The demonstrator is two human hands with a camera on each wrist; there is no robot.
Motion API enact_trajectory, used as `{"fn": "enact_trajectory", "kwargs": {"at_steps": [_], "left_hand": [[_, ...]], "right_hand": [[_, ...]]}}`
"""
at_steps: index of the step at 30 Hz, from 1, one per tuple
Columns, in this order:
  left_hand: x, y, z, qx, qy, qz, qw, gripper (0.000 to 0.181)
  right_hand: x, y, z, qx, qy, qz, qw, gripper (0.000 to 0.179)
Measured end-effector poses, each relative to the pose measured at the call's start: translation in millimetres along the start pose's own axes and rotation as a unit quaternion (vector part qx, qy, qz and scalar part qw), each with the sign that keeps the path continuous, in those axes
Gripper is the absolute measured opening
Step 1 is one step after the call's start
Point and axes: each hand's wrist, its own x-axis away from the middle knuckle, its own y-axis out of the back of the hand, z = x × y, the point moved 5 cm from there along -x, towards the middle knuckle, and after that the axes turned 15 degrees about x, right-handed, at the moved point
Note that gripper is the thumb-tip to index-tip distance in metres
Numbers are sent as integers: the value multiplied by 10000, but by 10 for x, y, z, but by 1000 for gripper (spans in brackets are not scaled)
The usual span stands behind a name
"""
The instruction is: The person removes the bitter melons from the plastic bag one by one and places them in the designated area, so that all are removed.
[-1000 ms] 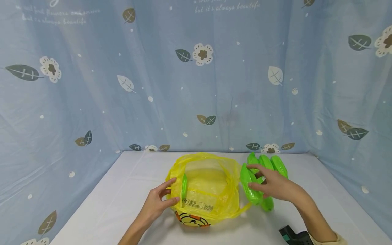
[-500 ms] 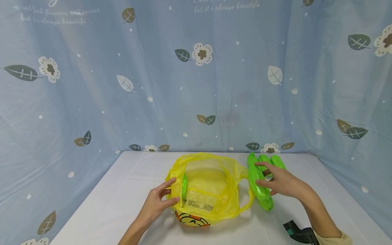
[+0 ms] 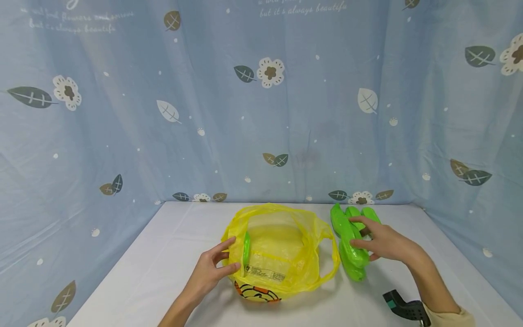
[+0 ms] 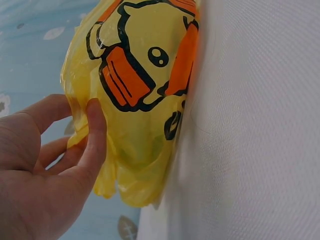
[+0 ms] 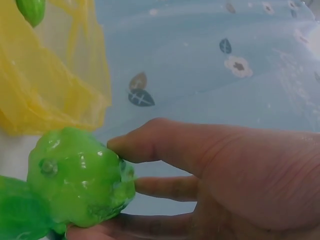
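Note:
A yellow plastic bag [image 3: 296, 279] with a cartoon print stands on the table, its mouth facing up. My left hand [image 3: 210, 270] pinches the bag's left edge between thumb and fingers, as the left wrist view shows of the bag [image 4: 137, 175]. Inside it lies one green piece [image 3: 246, 247]. To the right of the bag, my right hand [image 3: 386, 243] grips a shiny green bitter melon [image 3: 351, 245]. In the right wrist view this bitter melon [image 5: 80, 175] shows a lumpy surface and an end nub, between thumb and fingers. Others lie beneath and behind it, partly hidden.
Behind the right hand are more green pieces [image 3: 371, 214] side by side. A bag handle [image 3: 336, 261] loops out toward them. The white tabletop [image 3: 163, 254] ends at a blue patterned curtain [image 3: 229, 150] at the back and sides. A black strap [image 3: 404, 309] hangs by the right forearm.
My right hand has moved to the right with the bitter melon, away from the bag. The bag's right handle has sprung into an open loop. My left hand has stayed put.

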Motion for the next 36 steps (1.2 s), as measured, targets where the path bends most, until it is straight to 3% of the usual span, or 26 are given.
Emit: {"fn": "enact_trajectory", "kwargs": {"at_steps": [36], "left_hand": [[2, 5, -2, 28, 62, -104, 9999, 66]], "right_hand": [[-29, -65, -472, -93, -629, 664, 9958, 77]]}}
